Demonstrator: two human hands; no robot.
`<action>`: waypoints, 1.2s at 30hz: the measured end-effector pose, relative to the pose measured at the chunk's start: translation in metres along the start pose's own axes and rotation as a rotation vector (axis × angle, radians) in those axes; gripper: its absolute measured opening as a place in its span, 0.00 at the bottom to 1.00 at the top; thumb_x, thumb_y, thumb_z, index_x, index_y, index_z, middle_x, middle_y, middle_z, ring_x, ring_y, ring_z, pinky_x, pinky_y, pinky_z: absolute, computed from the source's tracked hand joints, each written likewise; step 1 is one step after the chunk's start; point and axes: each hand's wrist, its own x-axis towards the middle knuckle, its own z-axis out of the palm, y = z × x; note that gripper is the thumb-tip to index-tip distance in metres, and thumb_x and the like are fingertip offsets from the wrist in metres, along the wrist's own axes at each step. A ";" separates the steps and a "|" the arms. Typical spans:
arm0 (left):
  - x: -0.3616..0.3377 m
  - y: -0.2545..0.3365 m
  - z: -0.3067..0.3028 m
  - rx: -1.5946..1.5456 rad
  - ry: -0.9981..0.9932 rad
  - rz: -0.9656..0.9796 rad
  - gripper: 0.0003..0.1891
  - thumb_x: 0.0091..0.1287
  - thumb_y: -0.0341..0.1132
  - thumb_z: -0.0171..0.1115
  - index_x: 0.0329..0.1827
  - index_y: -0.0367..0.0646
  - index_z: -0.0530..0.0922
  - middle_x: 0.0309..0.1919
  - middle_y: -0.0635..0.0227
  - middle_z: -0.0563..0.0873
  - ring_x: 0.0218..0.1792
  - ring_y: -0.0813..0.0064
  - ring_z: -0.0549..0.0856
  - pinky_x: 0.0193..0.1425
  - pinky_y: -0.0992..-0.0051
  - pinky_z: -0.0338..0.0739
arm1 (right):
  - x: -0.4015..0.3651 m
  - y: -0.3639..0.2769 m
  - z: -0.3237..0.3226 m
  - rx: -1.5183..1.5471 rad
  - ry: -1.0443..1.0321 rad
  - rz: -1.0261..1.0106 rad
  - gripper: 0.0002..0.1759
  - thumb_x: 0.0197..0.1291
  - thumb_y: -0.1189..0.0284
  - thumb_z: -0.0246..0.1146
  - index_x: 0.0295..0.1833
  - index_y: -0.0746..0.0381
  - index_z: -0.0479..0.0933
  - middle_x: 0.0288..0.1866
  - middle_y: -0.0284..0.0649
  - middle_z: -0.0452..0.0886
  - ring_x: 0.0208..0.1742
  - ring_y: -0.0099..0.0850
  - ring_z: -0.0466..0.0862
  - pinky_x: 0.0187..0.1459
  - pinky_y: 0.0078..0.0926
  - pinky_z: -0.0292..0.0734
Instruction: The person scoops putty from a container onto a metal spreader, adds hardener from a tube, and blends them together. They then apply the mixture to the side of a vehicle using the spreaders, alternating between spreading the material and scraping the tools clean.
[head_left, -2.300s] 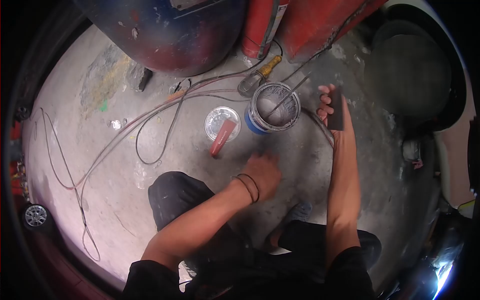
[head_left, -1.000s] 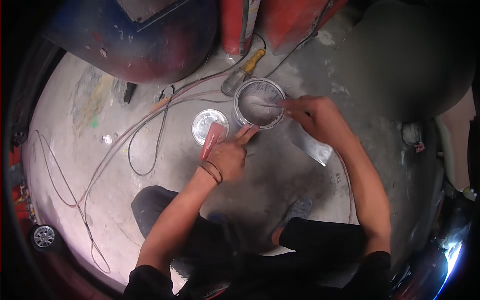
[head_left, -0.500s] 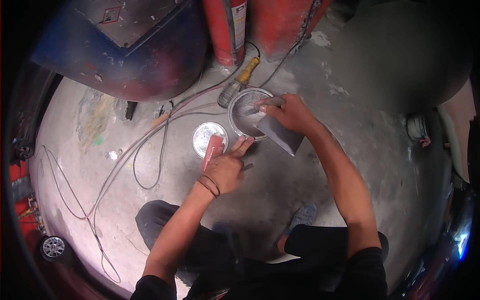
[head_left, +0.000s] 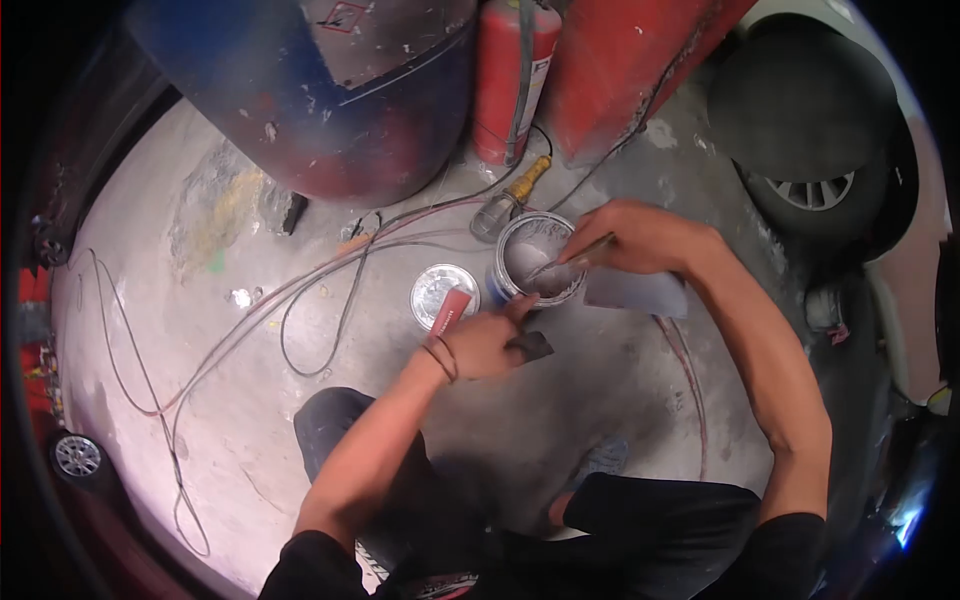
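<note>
An open can (head_left: pixel 503 275) of grey paste, likely filler, stands on the floor in front of me. My left hand (head_left: pixel 485 342) is closed around a red tube (head_left: pixel 452 312) with white lettering, and its fingers touch the can's near rim. A small dark piece (head_left: pixel 535 346) sticks out from under that hand. My right hand (head_left: pixel 635 238), at the can's right side, grips a thin mixing stick or knife (head_left: pixel 548 267) whose end reaches into the can. Below this hand hangs a flat grey plate (head_left: pixel 637 293), apparently held by it too. Left of the can lies a round silver lid (head_left: pixel 428 292).
A yellow-handled work lamp (head_left: pixel 525 183) lies behind the can. Cables and hoses (head_left: pixel 340 262) cross the floor. A blue drum (head_left: pixel 380 130), a red fire extinguisher (head_left: pixel 515 80) and a red container (head_left: pixel 615 70) stand beyond. A car wheel (head_left: pixel 815 190) is at the right.
My right hand has turned and the grey plate now lies more level. The stick's end sits lower in the can. The view has shifted, so everything appears further right and lower.
</note>
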 end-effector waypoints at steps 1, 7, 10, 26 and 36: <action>-0.002 0.003 -0.013 -0.117 -0.003 -0.025 0.25 0.72 0.36 0.68 0.70 0.31 0.85 0.62 0.47 0.90 0.61 0.56 0.92 0.65 0.53 0.85 | -0.013 -0.006 -0.008 0.006 0.037 -0.012 0.17 0.71 0.72 0.74 0.63 0.55 0.93 0.58 0.48 0.94 0.60 0.48 0.91 0.64 0.42 0.83; 0.014 -0.048 -0.067 -0.333 0.666 -0.211 0.16 0.76 0.34 0.67 0.59 0.32 0.88 0.38 0.56 0.94 0.39 0.70 0.93 0.46 0.64 0.86 | -0.088 -0.059 -0.054 0.108 0.193 0.062 0.17 0.74 0.73 0.72 0.65 0.60 0.91 0.59 0.49 0.93 0.60 0.48 0.90 0.67 0.42 0.81; 0.050 -0.076 -0.054 -0.308 0.953 -0.276 0.16 0.74 0.33 0.67 0.59 0.32 0.87 0.41 0.53 0.94 0.43 0.66 0.94 0.51 0.63 0.86 | -0.123 -0.091 -0.072 0.138 0.276 0.127 0.17 0.75 0.72 0.72 0.66 0.60 0.91 0.58 0.47 0.93 0.58 0.42 0.89 0.65 0.37 0.80; 0.113 -0.017 -0.039 -0.968 0.572 -0.239 0.24 0.83 0.46 0.68 0.74 0.40 0.84 0.55 0.65 0.93 0.53 0.70 0.91 0.61 0.65 0.84 | -0.219 -0.185 -0.113 0.150 0.518 0.239 0.22 0.75 0.65 0.74 0.66 0.67 0.90 0.59 0.46 0.93 0.60 0.35 0.86 0.67 0.32 0.76; 0.104 -0.011 -0.043 -1.730 0.222 -0.114 0.20 0.85 0.45 0.67 0.69 0.41 0.84 0.61 0.64 0.92 0.63 0.66 0.91 0.68 0.55 0.87 | -0.210 -0.174 -0.063 0.097 0.558 0.180 0.20 0.74 0.69 0.73 0.66 0.66 0.90 0.63 0.50 0.92 0.65 0.41 0.90 0.68 0.35 0.81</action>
